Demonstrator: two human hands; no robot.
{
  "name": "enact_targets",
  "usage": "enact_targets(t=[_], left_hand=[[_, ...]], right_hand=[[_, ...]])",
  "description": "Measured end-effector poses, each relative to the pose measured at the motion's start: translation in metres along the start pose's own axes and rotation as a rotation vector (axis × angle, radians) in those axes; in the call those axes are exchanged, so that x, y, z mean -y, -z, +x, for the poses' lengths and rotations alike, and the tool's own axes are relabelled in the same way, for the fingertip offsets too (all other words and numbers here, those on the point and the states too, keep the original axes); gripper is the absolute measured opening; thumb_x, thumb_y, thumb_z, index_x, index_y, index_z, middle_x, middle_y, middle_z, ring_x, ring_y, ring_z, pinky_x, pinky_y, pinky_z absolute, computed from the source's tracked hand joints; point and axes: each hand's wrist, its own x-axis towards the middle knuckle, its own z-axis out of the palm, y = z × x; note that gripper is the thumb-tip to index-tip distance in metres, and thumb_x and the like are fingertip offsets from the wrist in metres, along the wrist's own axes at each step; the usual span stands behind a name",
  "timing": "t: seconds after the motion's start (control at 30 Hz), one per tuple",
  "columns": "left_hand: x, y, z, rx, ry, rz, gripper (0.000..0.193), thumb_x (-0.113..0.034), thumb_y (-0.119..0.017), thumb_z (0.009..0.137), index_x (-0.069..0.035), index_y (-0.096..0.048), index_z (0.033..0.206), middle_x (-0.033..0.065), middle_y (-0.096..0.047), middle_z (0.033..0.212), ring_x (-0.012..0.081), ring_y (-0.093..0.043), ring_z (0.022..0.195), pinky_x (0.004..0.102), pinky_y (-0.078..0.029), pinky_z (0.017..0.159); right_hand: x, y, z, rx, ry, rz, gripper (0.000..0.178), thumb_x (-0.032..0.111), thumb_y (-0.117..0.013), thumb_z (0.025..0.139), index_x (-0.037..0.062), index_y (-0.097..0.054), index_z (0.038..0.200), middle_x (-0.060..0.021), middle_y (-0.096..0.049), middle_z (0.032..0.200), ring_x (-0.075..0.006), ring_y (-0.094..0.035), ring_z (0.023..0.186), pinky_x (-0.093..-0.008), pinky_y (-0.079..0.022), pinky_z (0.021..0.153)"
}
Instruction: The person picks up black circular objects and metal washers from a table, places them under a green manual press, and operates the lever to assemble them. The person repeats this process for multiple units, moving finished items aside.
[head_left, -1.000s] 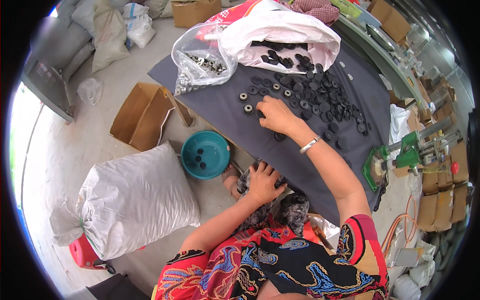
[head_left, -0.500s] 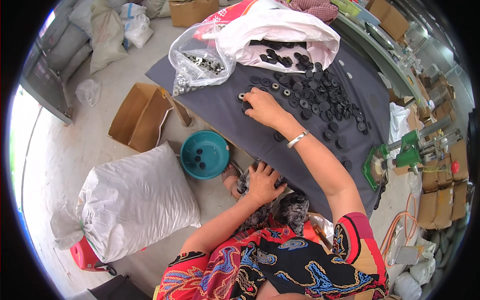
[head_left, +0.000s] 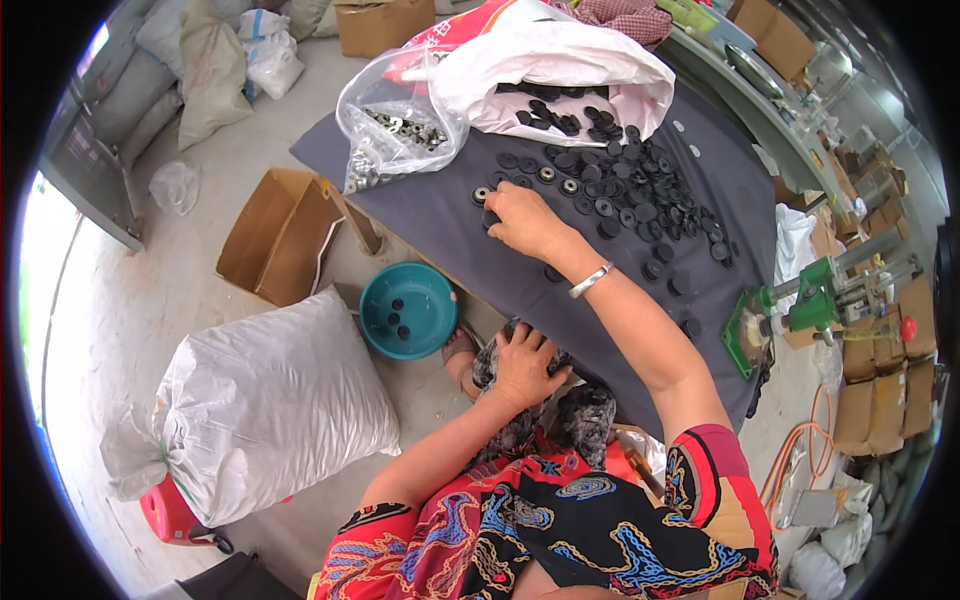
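Observation:
My right hand (head_left: 524, 220) reaches over the dark-covered table, fingers closed at its left edge. A black round disc (head_left: 490, 218) shows at the fingertips, partly hidden by them. Just beyond them lies a black disc with a metal ring (head_left: 481, 195); two similar ringed discs (head_left: 547, 174) sit a little to the right. A spread of loose black discs (head_left: 640, 185) covers the table right of the hand. On my knee, in dark patterned trousers, rests my left hand (head_left: 528, 368), its fingers spread and holding nothing.
A clear bag of metal pieces (head_left: 405, 130) and a white sack of black discs (head_left: 560, 60) lie at the table's far side. A green hand press (head_left: 815, 300) stands at right. Left are a teal basin (head_left: 425, 290), a cardboard box (head_left: 275, 235) and a full white sack (head_left: 280, 390).
Hardly anything differs. My right hand stays by the same black discs, with a very slight shift of the whole picture. My left hand has not moved from the knee.

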Motion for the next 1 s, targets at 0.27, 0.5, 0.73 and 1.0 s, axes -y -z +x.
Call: enact_targets(t=[0.27, 0.5, 0.73, 1.0], left_hand=[[-0.001, 0.000, -0.002, 0.037, 0.020, 0.016, 0.051, -0.038, -0.074, 0.065, -0.013, -0.066, 0.109, 0.0081, -0.058, 0.116, 0.0304, -0.048, 0.110, 0.0499, -0.033, 0.085], [-0.001, 0.002, -0.002, 0.022, 0.006, -0.003, 0.054, -0.037, -0.076, 0.064, -0.012, -0.065, 0.110, 0.0092, -0.058, 0.115, 0.0305, -0.048, 0.109, 0.0520, -0.033, 0.085], [0.002, 0.000, -0.001, 0.027, -0.007, -0.021, 0.053, -0.037, -0.075, 0.064, -0.013, -0.065, 0.110, 0.0084, -0.058, 0.115, 0.0300, -0.048, 0.109, 0.0511, -0.033, 0.084], [0.003, 0.000, -0.001, 0.035, 0.007, -0.027, 0.052, -0.037, -0.075, 0.064, -0.015, -0.064, 0.111, 0.0080, -0.057, 0.117, 0.0300, -0.047, 0.111, 0.0509, -0.033, 0.084]], right_hand=[[-0.004, 0.009, -0.025, -0.029, 0.011, 0.028, 0.026, 0.018, -0.074, 0.075, 0.0004, -0.066, 0.092, -0.0203, -0.060, 0.097, -0.0388, -0.062, 0.091, -0.0443, -0.050, 0.081], [-0.028, 0.009, 0.017, -0.274, 0.029, -0.240, 0.019, 0.015, -0.066, 0.080, 0.0065, -0.068, 0.097, -0.0138, -0.065, 0.098, -0.0317, -0.061, 0.097, -0.0474, -0.047, 0.083], [-0.041, -0.015, 0.047, -0.057, 0.004, -0.405, 0.027, 0.012, -0.063, 0.082, 0.0113, -0.066, 0.108, -0.0127, -0.063, 0.099, -0.0340, -0.057, 0.100, -0.0476, -0.044, 0.087], [-0.033, -0.003, 0.034, -0.160, -0.074, 0.093, 0.034, 0.014, -0.066, 0.073, 0.0046, -0.055, 0.104, -0.0156, -0.062, 0.093, -0.0315, -0.059, 0.095, -0.0460, -0.044, 0.087]])
